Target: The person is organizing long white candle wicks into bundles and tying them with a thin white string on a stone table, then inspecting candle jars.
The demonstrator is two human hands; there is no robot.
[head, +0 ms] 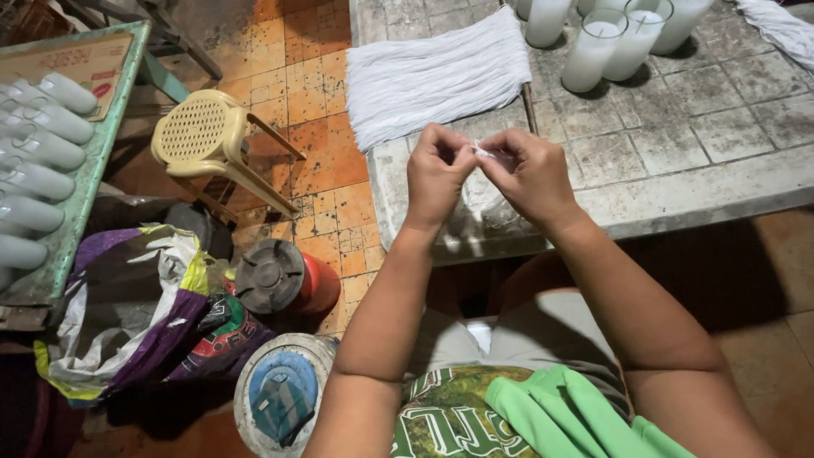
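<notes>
My left hand (435, 175) and my right hand (530, 174) meet over the near edge of a grey stone table (721, 170). Their fingertips pinch a small piece of white string (482, 152) between them. Just beyond my hands lies a flat bundle of white strings (432, 75), spread across the table's left part. Several glass candles filled with white wax (593, 47) stand at the table's far side. Another bunch of white string (784, 30) lies at the far right corner.
A cream plastic stool (208, 140) stands on the orange tiled floor to the left. A green-edged table (76, 195) holds several white candles lying down. Below it are a crumpled sack (140, 314), a red container with a dark lid (284, 280) and a round tin (280, 394).
</notes>
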